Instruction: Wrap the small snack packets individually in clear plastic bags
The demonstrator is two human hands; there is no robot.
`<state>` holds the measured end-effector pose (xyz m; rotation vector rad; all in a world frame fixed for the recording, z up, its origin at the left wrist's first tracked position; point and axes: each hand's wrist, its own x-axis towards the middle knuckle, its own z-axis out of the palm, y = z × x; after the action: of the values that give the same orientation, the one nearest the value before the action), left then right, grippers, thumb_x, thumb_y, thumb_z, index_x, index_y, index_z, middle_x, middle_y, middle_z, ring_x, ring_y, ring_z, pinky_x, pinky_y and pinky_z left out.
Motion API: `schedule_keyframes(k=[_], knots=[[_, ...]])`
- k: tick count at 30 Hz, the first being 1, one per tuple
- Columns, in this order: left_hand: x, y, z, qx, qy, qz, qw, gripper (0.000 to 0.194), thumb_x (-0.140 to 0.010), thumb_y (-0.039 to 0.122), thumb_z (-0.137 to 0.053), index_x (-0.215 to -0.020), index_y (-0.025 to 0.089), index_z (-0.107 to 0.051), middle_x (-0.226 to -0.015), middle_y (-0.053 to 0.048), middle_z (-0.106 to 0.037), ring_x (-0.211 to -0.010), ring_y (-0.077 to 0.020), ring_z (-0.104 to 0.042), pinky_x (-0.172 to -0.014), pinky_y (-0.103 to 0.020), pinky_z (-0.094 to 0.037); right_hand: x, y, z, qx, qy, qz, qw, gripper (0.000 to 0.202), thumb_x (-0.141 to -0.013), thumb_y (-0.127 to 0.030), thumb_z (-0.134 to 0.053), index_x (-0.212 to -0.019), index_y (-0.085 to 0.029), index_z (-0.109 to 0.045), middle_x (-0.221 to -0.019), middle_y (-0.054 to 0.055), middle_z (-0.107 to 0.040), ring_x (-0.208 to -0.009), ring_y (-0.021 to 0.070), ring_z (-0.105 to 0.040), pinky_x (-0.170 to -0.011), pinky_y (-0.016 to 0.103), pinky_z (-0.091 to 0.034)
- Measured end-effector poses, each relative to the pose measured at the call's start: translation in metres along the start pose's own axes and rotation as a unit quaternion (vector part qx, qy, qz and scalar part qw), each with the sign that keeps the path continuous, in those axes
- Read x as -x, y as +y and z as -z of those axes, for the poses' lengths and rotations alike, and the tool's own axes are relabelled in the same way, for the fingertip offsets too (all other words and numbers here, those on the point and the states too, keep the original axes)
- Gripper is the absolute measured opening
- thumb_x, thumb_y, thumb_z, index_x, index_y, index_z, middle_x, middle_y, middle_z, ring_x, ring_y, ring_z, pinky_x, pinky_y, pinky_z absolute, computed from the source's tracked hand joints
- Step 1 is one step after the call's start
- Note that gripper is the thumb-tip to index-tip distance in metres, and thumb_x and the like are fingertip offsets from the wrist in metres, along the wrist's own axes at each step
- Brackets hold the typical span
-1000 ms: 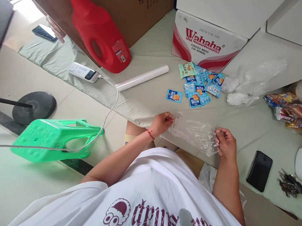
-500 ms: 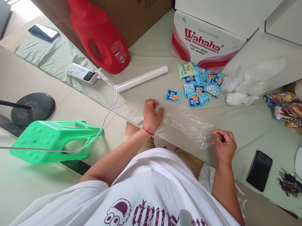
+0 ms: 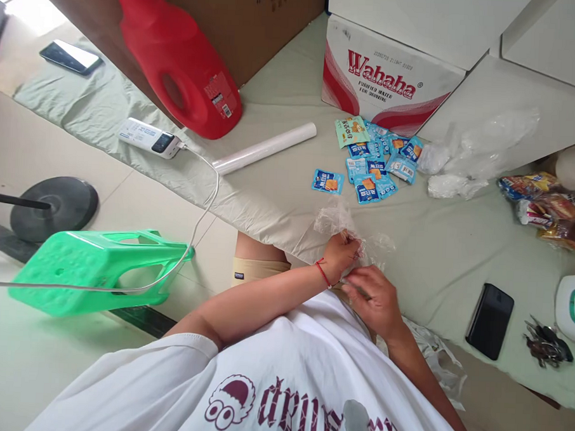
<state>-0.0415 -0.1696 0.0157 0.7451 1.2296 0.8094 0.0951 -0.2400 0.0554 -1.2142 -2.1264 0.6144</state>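
Observation:
A crumpled clear plastic bag (image 3: 335,219) is bunched around my left hand (image 3: 341,255), at the near edge of the cloth-covered surface. My left hand is closed on it, and the film partly covers the fingers. Against the left wrist, beside the red string bracelet (image 3: 324,273), my right hand (image 3: 373,298) has its thumb and fingertips drawn together, apparently at the bag's edge; the exact grip is hard to see. Just beyond lie several blue snack packets (image 3: 369,188) with a green packet (image 3: 352,132); one blue packet (image 3: 327,181) lies apart to the left.
A clear film roll (image 3: 266,148), a red jug (image 3: 179,71) and a cabled power bank (image 3: 148,138) are at left. A Wahaha box (image 3: 383,86) stands behind the packets. Crumpled plastic (image 3: 481,148), packaged snacks (image 3: 549,211), a black phone (image 3: 490,321) and keys (image 3: 547,341) are at right.
My left hand has moved right onto the plastic, and my right hand has come left to meet it. The bag, spread out before, is now bunched around my left hand.

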Motion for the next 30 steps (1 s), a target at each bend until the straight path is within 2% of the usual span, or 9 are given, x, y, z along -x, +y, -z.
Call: schedule_keyframes(k=[2, 4, 6, 10, 13, 17, 21, 27, 30], knots=[[-0.001, -0.003, 0.002, -0.019, 0.017, -0.015, 1.0, 0.017, -0.091, 0.032, -0.06, -0.081, 0.023, -0.049, -0.07, 0.001, -0.056, -0.064, -0.0139, -0.053, -0.063, -0.027, -0.041, -0.013, 0.005, 0.009, 0.038, 0.116, -0.049, 0.991, 0.026, -0.098, -0.034, -0.064, -0.121, -0.029, -0.073, -0.115, 0.011, -0.069, -0.109, 0.0263, -0.065, -0.095, 0.044, -0.056], [0.001, -0.004, 0.004, -0.062, 0.026, -0.054, 0.996, 0.015, -0.088, 0.029, -0.061, -0.078, 0.022, -0.052, -0.068, 0.002, -0.056, -0.065, -0.0142, -0.053, -0.065, -0.027, -0.041, -0.032, 0.017, 0.016, 0.103, 0.188, -0.084, 0.973, 0.052, -0.093, -0.048, -0.07, -0.139, -0.024, -0.064, -0.134, 0.017, -0.062, -0.131, 0.0342, -0.055, -0.111, 0.056, -0.046], [0.003, -0.002, 0.006, -0.097, 0.021, -0.103, 0.99, 0.012, -0.086, 0.028, -0.062, -0.079, 0.022, -0.055, -0.069, 0.002, -0.058, -0.067, -0.0151, -0.053, -0.066, -0.028, -0.041, -0.051, 0.035, 0.017, 0.096, 0.144, -0.102, 0.979, 0.074, -0.085, -0.061, -0.075, -0.145, -0.02, -0.059, -0.135, 0.018, -0.063, -0.137, 0.0376, -0.051, -0.114, 0.059, -0.042], [0.002, 0.007, 0.017, -0.068, 0.042, -0.106, 0.991, 0.022, -0.092, 0.039, -0.06, -0.079, 0.022, -0.056, -0.069, 0.002, -0.057, -0.062, -0.0134, -0.049, -0.06, -0.027, -0.04, -0.068, 0.069, 0.01, -0.061, 0.015, -0.178, 0.982, 0.039, -0.092, -0.059, -0.067, -0.104, -0.024, -0.077, -0.091, 0.006, -0.073, -0.091, 0.0226, -0.067, -0.087, 0.036, -0.055], [-0.002, 0.018, 0.035, 0.007, 0.037, -0.058, 0.998, 0.039, -0.096, 0.053, -0.057, -0.076, 0.02, -0.057, -0.068, 0.001, -0.056, -0.051, -0.0093, -0.042, -0.051, -0.026, -0.033, -0.06, 0.084, 0.009, -0.154, 0.071, -0.269, 0.948, 0.039, -0.091, -0.06, -0.068, -0.087, -0.021, -0.075, -0.073, 0.001, -0.066, -0.065, 0.0135, -0.058, -0.065, 0.027, -0.05], [-0.012, 0.029, 0.059, 0.085, 0.079, -0.034, 0.993, 0.052, -0.094, 0.067, -0.058, -0.075, 0.019, -0.058, -0.066, 0.001, -0.056, -0.046, -0.008, -0.04, -0.046, -0.026, -0.028, -0.04, 0.096, 0.017, -0.265, 0.201, -0.363, 0.87, 0.047, -0.075, -0.065, -0.081, -0.082, -0.02, -0.071, -0.071, 0.0, -0.064, -0.061, 0.012, -0.058, -0.051, 0.023, -0.047], [-0.023, 0.03, 0.073, 0.083, 0.129, -0.052, 0.987, 0.056, -0.092, 0.073, -0.057, -0.075, 0.021, -0.054, -0.063, 0.002, -0.053, -0.043, -0.0085, -0.042, -0.045, -0.027, -0.029, -0.02, 0.107, 0.024, -0.275, 0.254, -0.417, 0.828, 0.052, -0.065, -0.066, -0.088, -0.079, -0.019, -0.069, -0.071, 0.001, -0.065, -0.058, 0.0111, -0.059, -0.044, 0.021, -0.043], [-0.024, 0.014, 0.099, -0.064, 0.193, -0.065, 0.977, 0.035, -0.095, 0.053, -0.06, -0.079, 0.022, -0.054, -0.061, 0.004, -0.053, -0.049, -0.012, -0.048, -0.053, -0.028, -0.037, 0.016, 0.105, 0.022, -0.199, 0.227, -0.449, 0.841, 0.06, -0.067, -0.075, -0.081, -0.084, -0.019, -0.07, -0.062, 0.0, -0.062, -0.057, 0.0141, -0.058, -0.047, 0.025, -0.047], [-0.014, 0.009, 0.116, -0.16, 0.298, -0.107, 0.935, 0.022, -0.082, 0.033, -0.071, -0.094, 0.021, -0.056, -0.082, 0.002, -0.059, -0.063, -0.0126, -0.052, -0.063, -0.028, -0.044, 0.032, 0.101, 0.028, -0.12, 0.171, -0.456, 0.865, 0.061, -0.077, -0.077, -0.07, -0.091, -0.018, -0.072, -0.069, 0.003, -0.066, -0.06, 0.0156, -0.059, -0.057, 0.03, -0.053]])
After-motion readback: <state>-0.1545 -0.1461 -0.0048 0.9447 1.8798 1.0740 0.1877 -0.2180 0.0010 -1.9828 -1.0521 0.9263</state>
